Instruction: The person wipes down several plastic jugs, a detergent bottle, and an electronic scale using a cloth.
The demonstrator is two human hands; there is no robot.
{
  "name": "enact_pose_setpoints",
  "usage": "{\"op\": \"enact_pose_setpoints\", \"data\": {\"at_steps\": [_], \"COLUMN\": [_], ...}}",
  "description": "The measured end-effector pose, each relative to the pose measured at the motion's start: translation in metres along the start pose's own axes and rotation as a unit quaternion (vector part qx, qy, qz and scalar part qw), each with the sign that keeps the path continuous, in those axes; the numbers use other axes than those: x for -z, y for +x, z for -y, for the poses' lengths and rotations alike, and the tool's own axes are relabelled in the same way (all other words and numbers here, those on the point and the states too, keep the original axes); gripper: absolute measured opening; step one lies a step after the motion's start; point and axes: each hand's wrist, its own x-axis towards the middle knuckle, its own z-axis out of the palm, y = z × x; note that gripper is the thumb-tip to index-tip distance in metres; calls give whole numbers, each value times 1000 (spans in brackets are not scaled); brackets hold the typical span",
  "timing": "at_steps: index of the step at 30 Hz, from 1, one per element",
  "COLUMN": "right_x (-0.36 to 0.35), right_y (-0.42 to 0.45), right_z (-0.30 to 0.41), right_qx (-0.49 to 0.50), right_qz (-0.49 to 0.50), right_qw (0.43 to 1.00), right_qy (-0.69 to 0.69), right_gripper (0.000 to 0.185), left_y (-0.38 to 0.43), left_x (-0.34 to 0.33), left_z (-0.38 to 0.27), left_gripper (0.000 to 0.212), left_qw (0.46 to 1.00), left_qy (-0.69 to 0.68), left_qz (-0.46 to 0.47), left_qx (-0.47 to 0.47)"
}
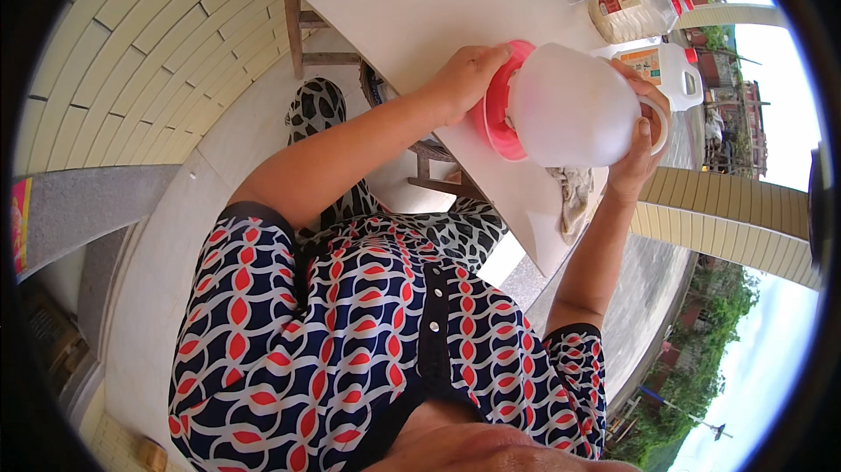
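My left hand (470, 76) grips the near left side of a pink plastic bowl (519, 150), its thumb over the rim. Small pale pieces show at the bowl's mouth; what they are I cannot tell. My right hand (632, 160) holds a translucent white plastic jug (571, 107) around its base, by the looped handle. The jug lies on its side in the air, its mouth turned left against the bowl. The bowl is tilted toward the jug, above the pale tabletop (394, 12). Whatever is inside the jug is hidden.
A clear plastic jar (621, 12) and a white jug with a red cap (670, 74) stand at the table's far right. A crumpled cloth (575, 202) lies near the right edge. Wooden stools (437, 176) sit under the table. A tiled pillar (723, 209) rises beyond it.
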Motion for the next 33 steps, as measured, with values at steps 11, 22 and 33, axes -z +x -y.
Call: {"op": "enact_pose_setpoints", "data": {"at_steps": [11, 22, 33], "right_x": [-2, -11, -23], "right_y": [5, 5, -1], "right_z": [-9, -2, 8], "right_qx": [-84, -113, -112], "right_qz": [-23, -61, -140], "right_qw": [996, 991, 983], "right_qy": [29, 45, -33], "right_gripper": [42, 37, 35], "left_y": [8, 17, 0], "left_x": [-1, 0, 0], "left_z": [-12, -7, 9], "left_gripper": [45, 44, 42], "left_qw": [994, 993, 983], "left_qy": [-28, -18, 150], "left_qz": [24, -3, -34], "left_qx": [98, 120, -102]}}
